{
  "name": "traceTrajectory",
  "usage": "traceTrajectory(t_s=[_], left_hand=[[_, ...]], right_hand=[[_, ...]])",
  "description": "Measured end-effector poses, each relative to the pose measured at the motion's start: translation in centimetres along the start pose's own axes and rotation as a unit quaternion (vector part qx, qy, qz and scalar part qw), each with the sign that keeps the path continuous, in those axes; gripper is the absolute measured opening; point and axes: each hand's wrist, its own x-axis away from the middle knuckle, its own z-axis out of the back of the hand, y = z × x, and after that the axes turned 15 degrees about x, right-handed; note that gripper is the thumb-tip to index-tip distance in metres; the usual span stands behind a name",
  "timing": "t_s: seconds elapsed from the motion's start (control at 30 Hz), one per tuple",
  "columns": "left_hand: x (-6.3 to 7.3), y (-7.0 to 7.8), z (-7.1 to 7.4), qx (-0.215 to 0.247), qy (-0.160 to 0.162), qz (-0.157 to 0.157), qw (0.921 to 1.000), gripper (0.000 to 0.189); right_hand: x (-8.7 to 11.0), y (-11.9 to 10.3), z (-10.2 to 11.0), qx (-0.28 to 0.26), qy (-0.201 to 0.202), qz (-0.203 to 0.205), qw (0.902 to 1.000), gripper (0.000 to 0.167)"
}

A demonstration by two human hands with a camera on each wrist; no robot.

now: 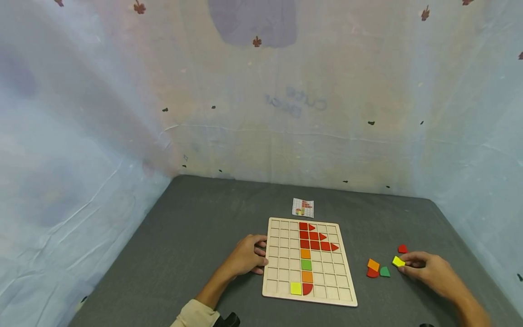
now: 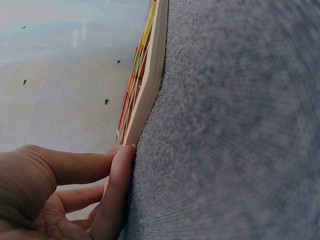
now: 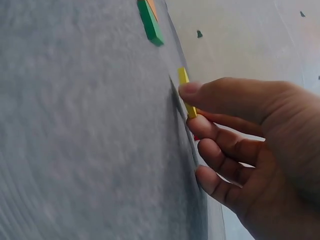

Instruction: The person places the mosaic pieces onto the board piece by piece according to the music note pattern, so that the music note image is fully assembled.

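Right hand [image 1: 432, 272] pinches a yellow tile [image 1: 397, 261] at far right; left hand [image 1: 246, 255], fingers apart, touches the board [image 1: 312, 300], partly filled; four loose tiles [image 1: 373, 265] seemingly remain on the counter [image 1: 204, 204].

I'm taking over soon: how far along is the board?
Done, apparently: the red rows, the column beneath and one yellow square on the board. In hand: another yellow piece, pinched by the right hand. Probably remaining: orange piece, green piece, two red pieces, all loose.

Two hands [image 1: 436, 274], one board [image 1: 322, 267], one card [image 1: 303, 208], fourteen inset pieces [image 1: 314, 245], five loose pieces [image 1: 373, 265].
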Motion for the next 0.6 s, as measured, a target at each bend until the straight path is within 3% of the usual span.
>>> traceTrajectory(t_s=[0.43,0.6], left_hand=[[0.1,0.2,-0.1,0.002,0.002,0.004,1.0000,0.066],[0.1,0.2,-0.1,0.001,0.003,0.003,1.0000,0.067]], right_hand=[[-0.3,-3.5,-0.7,-0.017,0.051,0.038,0.9978,0.039],[-0.6,-5.1,-1.0,-0.027,0.052,0.050,0.9970,0.041]])
